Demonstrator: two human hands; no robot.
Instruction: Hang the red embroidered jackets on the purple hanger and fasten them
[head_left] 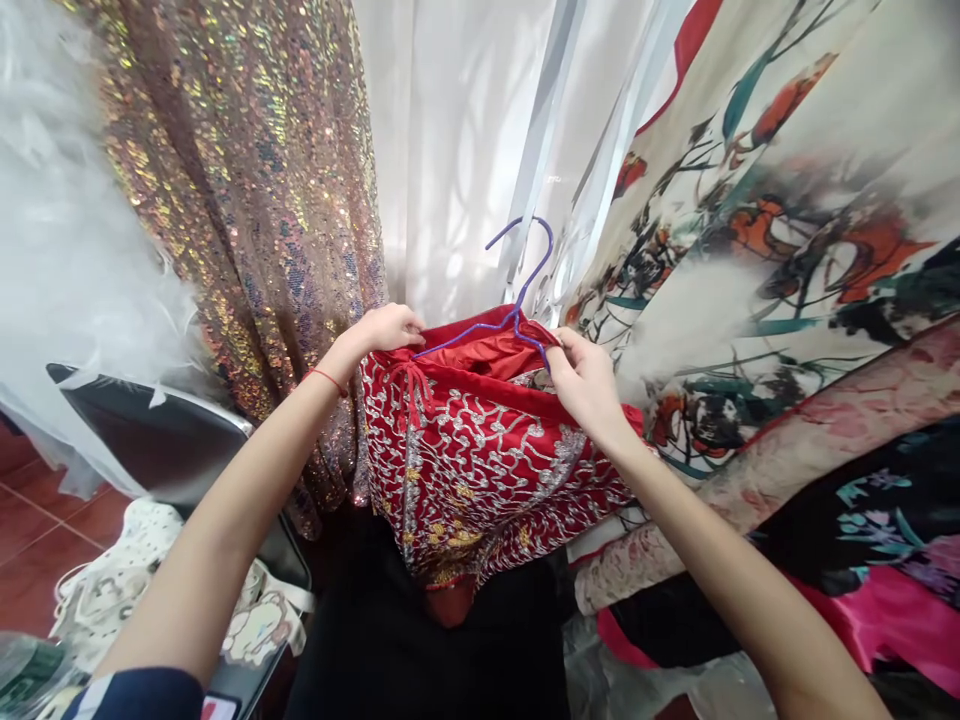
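Note:
A red skirt (480, 450) with silver and gold embroidery hangs between my hands, its waistband spread so the plain red lining shows. A purple wire hanger (536, 275) sits in the waist opening, hook upward, arms slanting down to both sides. My left hand (391, 328) pinches the left end of the waistband, close to the hanger's left tip and above a red tie. On the right, my right hand (586, 380) is closed on the waistband beside the hanger's right arm; whether its fingers also grip the wire I cannot tell. The skirt's lower part falls over my black-clad lap.
Gold sequin fabric (255, 200) hangs at left, with white feathery material (82, 180) beyond it. Sheer white cloth (457, 130) is behind the hanger. Floral garments (787, 230) crowd the right side. A chair (165, 430) with a white patterned bag (112, 590) stands lower left.

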